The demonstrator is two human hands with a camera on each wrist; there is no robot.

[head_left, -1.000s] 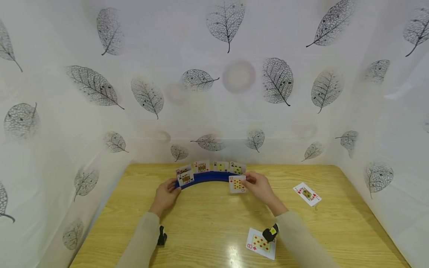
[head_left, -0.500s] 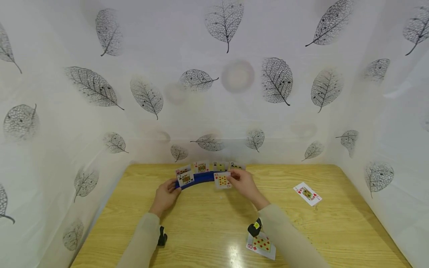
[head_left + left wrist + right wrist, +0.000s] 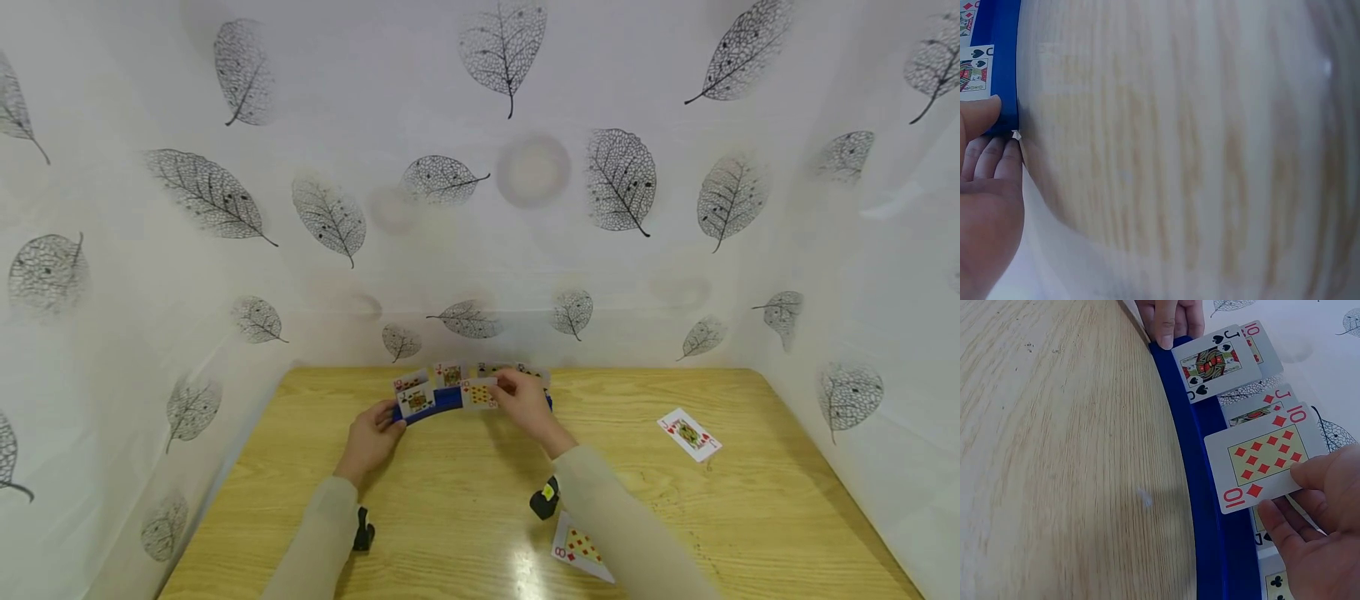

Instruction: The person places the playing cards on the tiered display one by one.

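Note:
My left hand [image 3: 371, 440] grips the left end of a curved blue card holder [image 3: 448, 398], thumb on its front and fingers behind. My right hand [image 3: 525, 407] pinches the ten of diamonds [image 3: 1263, 453] by its right side, between thumb and fingers. This card overlaps the middle of the holder, face toward me, its lower edge at the front slot in the right wrist view. At the left end the jack of spades [image 3: 1213, 365] stands in the front row. Behind it are a red ten [image 3: 1263, 347] and the jack of diamonds [image 3: 452, 375]; my right hand partly covers further black cards.
On the wooden table [image 3: 450, 500] the jack of hearts [image 3: 688, 433] lies face up at the right. The eight of diamonds [image 3: 573, 546] lies nearer, partly under my right forearm. A leaf-patterned white sheet [image 3: 480, 250] surrounds the table's back and sides.
My right hand has carried the ten of diamonds leftward and slightly away, from the holder's right part to its middle. My left hand has stayed at the left end.

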